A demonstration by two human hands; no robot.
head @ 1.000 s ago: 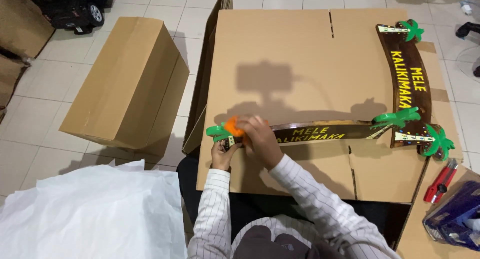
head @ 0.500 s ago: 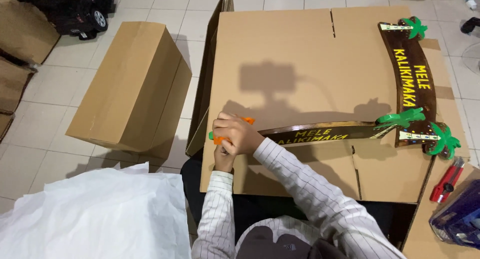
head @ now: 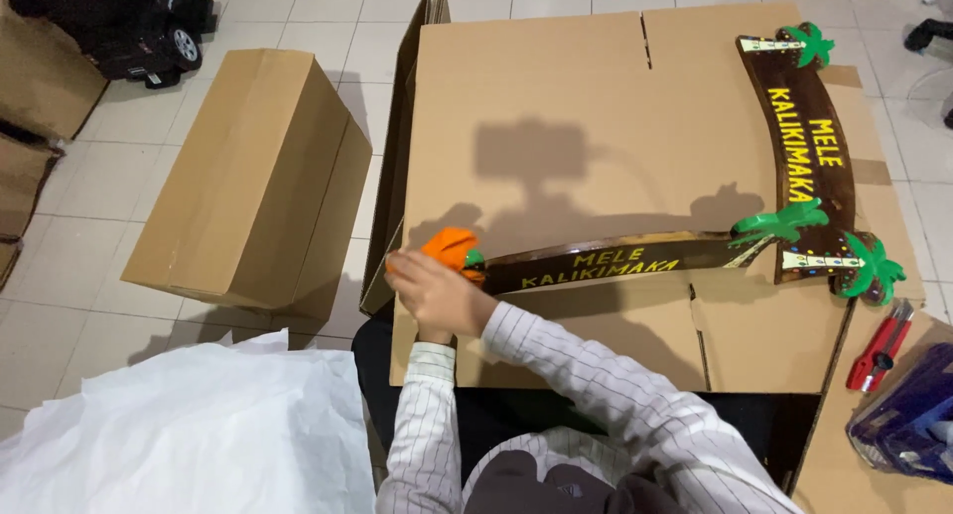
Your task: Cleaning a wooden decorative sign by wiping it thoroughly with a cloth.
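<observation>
Right hand [head: 444,294] covers the left, both clamped on the orange end [head: 449,246] of a dark wooden sign [head: 596,261] on flat cardboard [head: 556,87]; left's grip can't tell.

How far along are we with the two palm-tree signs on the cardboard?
Seemingly done: one curved dark sign lies untouched at the right of the cardboard sheet. In hand: the second sign, its left end, by an orange piece, under the right hand; the left hand is mostly hidden beneath. Possibly left: white paper and closed box sit untouched.
</observation>
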